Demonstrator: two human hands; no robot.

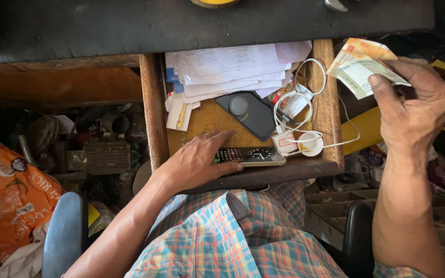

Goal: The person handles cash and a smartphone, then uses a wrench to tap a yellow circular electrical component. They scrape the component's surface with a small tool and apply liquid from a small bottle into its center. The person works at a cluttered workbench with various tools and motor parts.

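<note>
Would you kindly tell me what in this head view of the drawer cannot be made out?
- Phone: near end hidden under the left hand.
- Banknotes: number uncertain, fanned and overlapped, part behind the right hand.
- Paper stack: far part under the dark tabletop.
- Yellow object: cut off by the top edge.

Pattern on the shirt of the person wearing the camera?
Plaid shirt, checked in blue, orange and yellow; head view.

Open wooden drawer point(153, 113) is the reference. Left hand point(197, 162) inside it at the front edge, fingers resting on a phone point(251, 156) with lit screen. Right hand point(413, 110) outside its right wall, pinching folded banknotes point(359, 64). Paper stack point(227, 69) at the drawer's back, white cable point(305, 121) at right.
</note>
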